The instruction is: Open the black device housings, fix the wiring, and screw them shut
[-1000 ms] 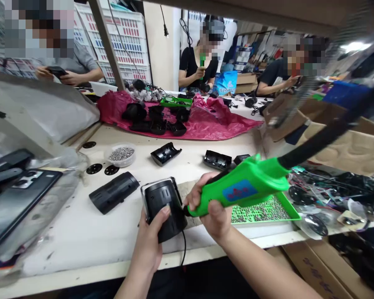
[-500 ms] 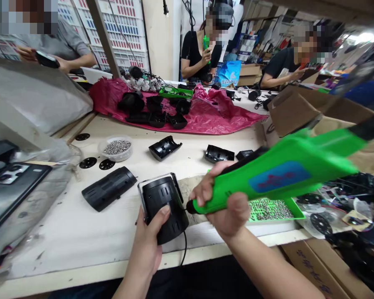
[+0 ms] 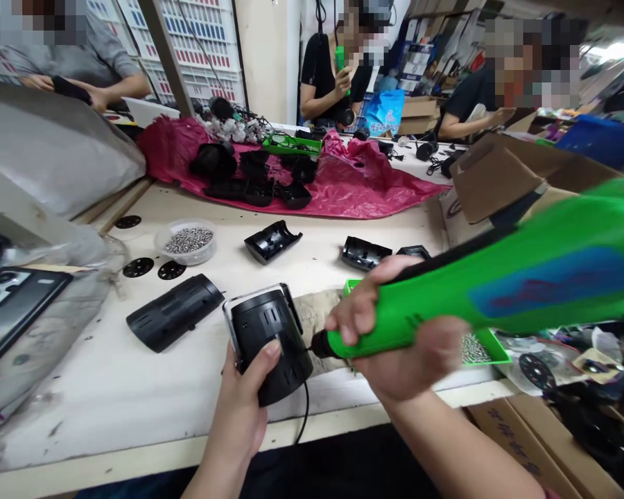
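My left hand point(image 3: 247, 395) grips a black cylindrical housing point(image 3: 270, 333) with slots, a metal bracket point(image 3: 229, 315) around its top and a cord point(image 3: 305, 414) hanging below it. My thumb lies across its front. In my right hand point(image 3: 400, 333) is a green electric screwdriver point(image 3: 447, 298), held level with its dark nose pointing left. The bit tip reaches the right side of the housing; whether it sits in a screw I cannot tell. Just left of the housing lies a loose curved black shell point(image 3: 175, 312) on the table.
A clear tub of screws point(image 3: 187, 241), black discs point(image 3: 138, 267) and more half shells point(image 3: 273, 241) lie behind. A green tray of screws point(image 3: 491, 346) is partly hidden by my right hand. Pink plastic point(image 3: 374, 190) holds black parts; an open carton point(image 3: 499, 173) stands right. Three people work beyond.
The screwdriver's rear has swung nearer and larger at the right, while its tip stays at the housing's side. My left hand and the housing hardly move; the view shifts slightly.
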